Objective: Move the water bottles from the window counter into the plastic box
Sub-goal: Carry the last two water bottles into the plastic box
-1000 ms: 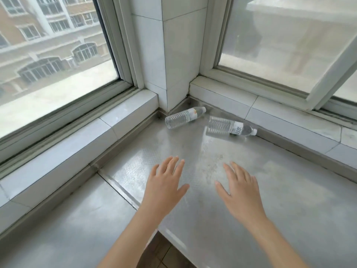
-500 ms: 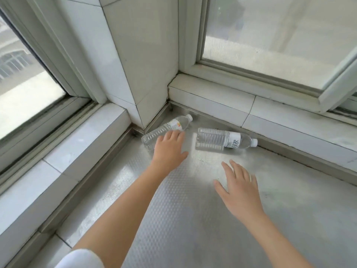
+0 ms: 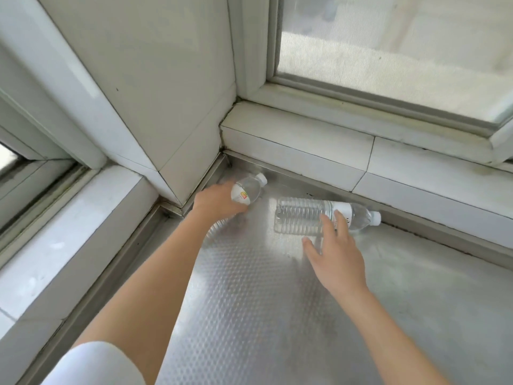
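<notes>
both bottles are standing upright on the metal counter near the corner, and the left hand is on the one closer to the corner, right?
Not quite: the bottles lie on their sides, not upright. The head view shows the left bottle and the right bottle both lying on the metal counter near the corner, caps pointing right. The left hand is indeed on the one nearer the corner.

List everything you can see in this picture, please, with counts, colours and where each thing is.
water bottles: 2, clear with white caps, lying on the counter; one in the corner, one by the right sill
counter: 1, textured silver metal, centre
sills: 2, white tile, left and right of the counter
pillar: 1, white tile, corner
windows: 2, white frames, left and right
left hand: closed on the corner bottle
right hand: open, fingertips over the other bottle
sleeve: white, left arm
</notes>
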{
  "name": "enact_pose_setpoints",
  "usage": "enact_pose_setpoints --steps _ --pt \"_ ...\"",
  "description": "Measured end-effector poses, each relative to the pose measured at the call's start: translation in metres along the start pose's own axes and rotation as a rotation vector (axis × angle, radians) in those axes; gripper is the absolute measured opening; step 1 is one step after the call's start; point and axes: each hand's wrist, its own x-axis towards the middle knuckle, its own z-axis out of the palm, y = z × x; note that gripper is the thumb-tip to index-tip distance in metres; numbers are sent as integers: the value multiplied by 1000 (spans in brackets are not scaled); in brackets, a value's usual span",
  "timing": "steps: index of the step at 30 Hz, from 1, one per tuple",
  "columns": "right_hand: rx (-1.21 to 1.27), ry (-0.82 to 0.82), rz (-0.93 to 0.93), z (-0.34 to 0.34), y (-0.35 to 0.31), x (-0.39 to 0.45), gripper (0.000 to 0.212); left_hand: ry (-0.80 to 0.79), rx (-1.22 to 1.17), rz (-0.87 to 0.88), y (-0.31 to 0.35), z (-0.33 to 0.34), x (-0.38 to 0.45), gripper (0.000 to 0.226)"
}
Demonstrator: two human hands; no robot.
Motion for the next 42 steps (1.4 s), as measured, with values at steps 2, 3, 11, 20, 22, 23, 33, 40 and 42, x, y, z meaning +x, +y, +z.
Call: enact_pose_setpoints --steps 2,3,11,20,22,23,33,40,42 --pt "58 9 5 4 3 12 63 13 12 27 -1 -3 -4 68" --pt "88 -1 11 7 4 18 64 16 18 40 -1 -5 -5 68" --pt "414 125 192 23 -12 55 33 11 -117 9 0 4 -17 71" --pt "508 292 212 26 -13 53 18 77 -162 -49 3 12 -21 50" --pt "487 306 219 26 -12 53 22 103 -91 -29 7 18 -21 63" --pt "485 310 229 25 -12 54 25 118 -38 -13 10 23 -20 72" --pt "589 358 339 26 -9 55 24 159 88 -71 9 30 -4 103" --pt "608 377 365 1 5 37 17 163 52 -54 3 28 3 90" --pt "563 356 356 -4 8 39 13 158 10 -60 -1 29 3 90"
